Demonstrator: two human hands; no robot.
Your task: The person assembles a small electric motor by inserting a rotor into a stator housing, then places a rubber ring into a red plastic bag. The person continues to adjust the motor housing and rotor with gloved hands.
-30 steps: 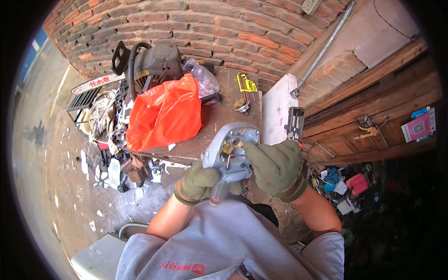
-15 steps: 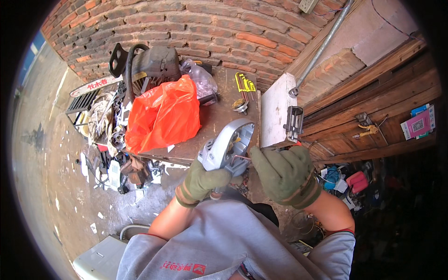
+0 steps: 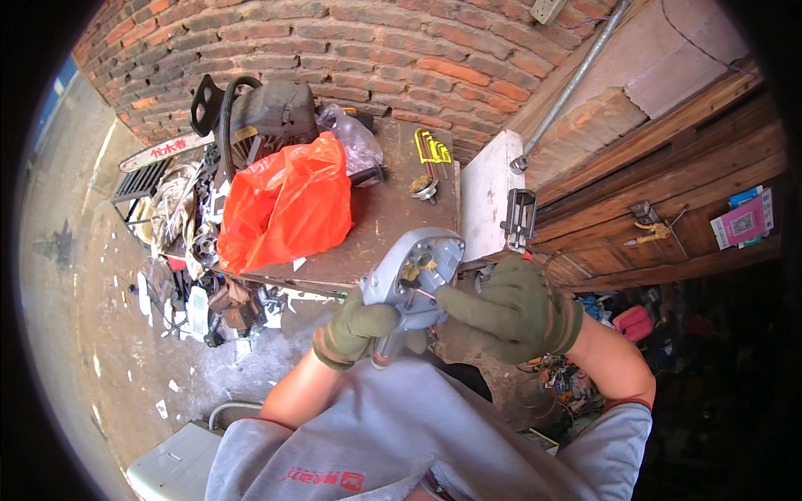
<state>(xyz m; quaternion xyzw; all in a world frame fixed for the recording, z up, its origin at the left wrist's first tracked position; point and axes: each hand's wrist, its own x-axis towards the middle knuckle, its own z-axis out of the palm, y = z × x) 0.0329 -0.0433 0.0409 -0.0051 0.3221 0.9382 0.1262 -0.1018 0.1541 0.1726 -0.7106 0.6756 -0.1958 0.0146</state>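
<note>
A grey cast-metal housing (image 3: 383,288), open on one side with yellowish grease inside, is held up in front of my chest. My left hand (image 3: 357,330), in a green knit glove, wraps round its lower left side. At the housing's open side is my right hand (image 3: 514,313), gloved the same way, its index finger pointing into the cavity. A thin rod (image 3: 424,293), which looks like a hex key, runs from that fingertip into the housing. The glove hides the rod's outer end and my right thumb.
On the brown workbench (image 3: 388,213) lie a red plastic bag (image 3: 288,209), a chainsaw (image 3: 280,113), a yellow hex-key holder (image 3: 433,147) and a small round metal part (image 3: 423,188). A white board (image 3: 489,196) with a black clamp (image 3: 520,219) stands at right. Scraps litter the floor.
The housing has turned so its greasy inside faces up more. My right hand has shifted slightly right and rotated, with its index finger lower along the rod.
</note>
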